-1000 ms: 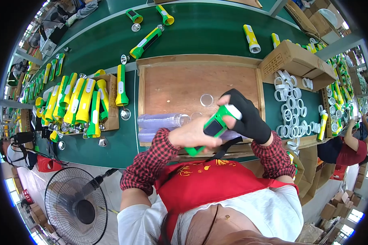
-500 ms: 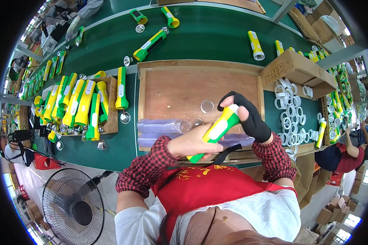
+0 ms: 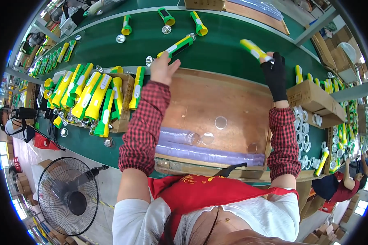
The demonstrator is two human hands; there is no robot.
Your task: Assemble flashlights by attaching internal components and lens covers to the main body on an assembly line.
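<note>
My left hand [image 3: 162, 70] is bare and reaches over the far edge of a wooden tray, fingers apart, at the near end of a green-and-yellow flashlight [image 3: 180, 46] lying on the green belt. Whether the fingertips touch it I cannot tell. A silver reflector cup [image 3: 149, 61] lies beside that flashlight. My right hand [image 3: 274, 68], in a black glove with bare fingertips, is closed round the head end of a yellow flashlight [image 3: 251, 47] over the belt. That flashlight is slightly blurred, and its head is partly hidden by the fingers.
The wooden tray [image 3: 216, 96] holds clear lens discs [image 3: 221, 122] and stacked lens rows [image 3: 208, 153]. Left stands a box of flashlights [image 3: 88, 96]. White rings [image 3: 302, 130] and a cardboard box [image 3: 315, 100] are at right. A fan [image 3: 75, 202] stands lower left.
Both hands have gone from above the tray out to the belt. My right hand has carried the flashlight away; my left has let go of it and reached to another. The view has shifted.
</note>
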